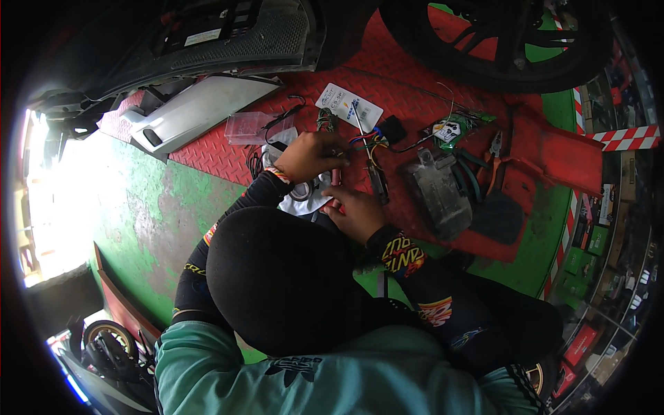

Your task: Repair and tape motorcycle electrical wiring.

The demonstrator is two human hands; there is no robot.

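Two hands at frame centre, left hand (309,156) curled pinching one bundle of coloured wires (366,140), right hand (356,211) curled, grip unclear, one white card (348,105), one pair of pliers (492,160) right, red floor plate (387,76)

Both arms come from the lower part of the view and reach forward, bent at the elbows, in dark printed sleeves that cover them down to the wrists. The left hand (309,155) is farther ahead, back side up, with its fingers (337,146) curled downward and pinched together. The right hand (357,211) stays nearer to the body (just behind the left one), also back side up, fingers bent and pointing toward the left hand. The two hands are close but do not touch.
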